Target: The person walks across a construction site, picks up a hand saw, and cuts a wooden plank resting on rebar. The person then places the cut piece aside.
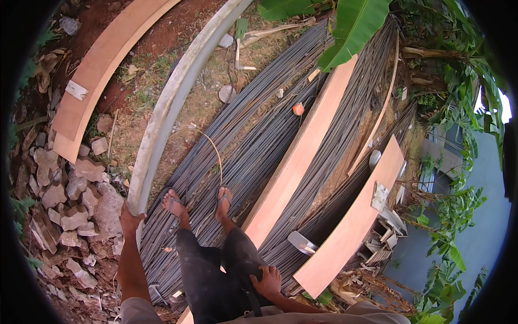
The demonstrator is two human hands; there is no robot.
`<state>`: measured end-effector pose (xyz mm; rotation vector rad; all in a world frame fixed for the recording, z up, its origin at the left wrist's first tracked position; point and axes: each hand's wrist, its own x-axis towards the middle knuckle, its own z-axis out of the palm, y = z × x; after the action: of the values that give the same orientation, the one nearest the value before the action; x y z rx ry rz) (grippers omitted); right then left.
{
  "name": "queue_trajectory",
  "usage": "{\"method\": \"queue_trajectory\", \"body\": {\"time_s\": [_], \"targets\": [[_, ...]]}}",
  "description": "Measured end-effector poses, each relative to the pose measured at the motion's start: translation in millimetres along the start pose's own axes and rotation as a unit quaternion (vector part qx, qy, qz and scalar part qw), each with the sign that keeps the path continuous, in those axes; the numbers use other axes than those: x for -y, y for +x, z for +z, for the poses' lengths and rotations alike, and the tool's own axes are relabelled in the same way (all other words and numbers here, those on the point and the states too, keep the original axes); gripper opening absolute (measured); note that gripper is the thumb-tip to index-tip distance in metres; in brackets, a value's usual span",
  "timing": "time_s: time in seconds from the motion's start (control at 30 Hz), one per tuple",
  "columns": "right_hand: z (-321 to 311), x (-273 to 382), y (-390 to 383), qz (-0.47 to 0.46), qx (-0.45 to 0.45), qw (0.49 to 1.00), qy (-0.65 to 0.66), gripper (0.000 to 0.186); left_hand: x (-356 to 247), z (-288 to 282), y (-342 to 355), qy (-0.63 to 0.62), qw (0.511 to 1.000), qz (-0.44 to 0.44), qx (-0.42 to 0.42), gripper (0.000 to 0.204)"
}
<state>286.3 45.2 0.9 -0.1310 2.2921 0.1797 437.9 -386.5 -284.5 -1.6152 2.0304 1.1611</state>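
Observation:
At the left, my left hand (131, 219) is closed round the near end of a long, whitish-grey plank (168, 102) standing on its edge. The plank stretches away past the top of the view, and some of my fingers are hidden by it. My right hand (267, 281) lies on my right thigh with its fingers apart, holding nothing. Under my sandalled feet spreads a large pile of steel reinforcing bars (253, 129). A long pinkish plywood strip (307, 148) lies across the bars, just beyond my right leg.
Broken paving blocks and rubble (75, 194) cover the ground at left, beneath stacked plywood strips (102, 70). Another plywood strip (350, 227) lies at right. An orange round object (298, 109) rests on the bars. A banana leaf (359, 29) overhangs; a blue-grey wall (485, 183) borders the right.

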Motion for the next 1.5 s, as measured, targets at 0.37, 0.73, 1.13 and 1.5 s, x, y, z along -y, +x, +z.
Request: {"method": "queue_trajectory", "body": {"time_s": [0.37,0.73,1.13,1.5], "targets": [[4.1,4.1,9.4,0.026,-0.018,0.999,0.008,0.053,-19.5,-8.0,31.8,-0.097,0.992,0.044,0.073,0.080],[2.8,18.0,10.9,0.046,-0.038,0.997,0.055,0.055,-16.1,36.4,12.8,0.033,0.999,0.020,0.004,0.062],[19.4,22.8,8.1,0.066,-0.044,0.993,0.089,0.055,-73.4,-23.0,-69.8,0.001,0.998,0.017,0.057,0.062],[-104.4,130.6,70.9,-0.267,-0.109,0.956,0.054,0.082,-114.0,-99.6,-234.8,0.026,1.000,-0.011,-0.004,0.064]]}}
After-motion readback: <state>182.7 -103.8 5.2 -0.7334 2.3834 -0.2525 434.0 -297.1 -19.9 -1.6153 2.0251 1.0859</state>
